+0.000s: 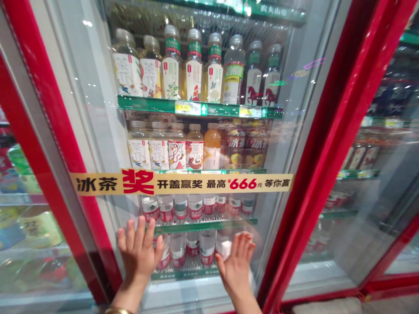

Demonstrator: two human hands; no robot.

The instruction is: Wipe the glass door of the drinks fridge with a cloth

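My left hand [139, 248] and my right hand [236, 266] lie flat with spread fingers against the glass door [91, 87] of a drinks cooler, near its lower edge. Neither hand holds anything. Behind the glass, close to both hands, stand rows of small water bottles with red labels [178, 248]. A gold bracelet [118, 311] circles my left wrist at the bottom of the view.
The door has a red frame [49, 117] and a yellow promotional banner [180, 183] across it. Higher shelves with green price rails [199, 109] carry bottled teas [193, 74]. Further glass cooler doors [369, 174] stand on both sides.
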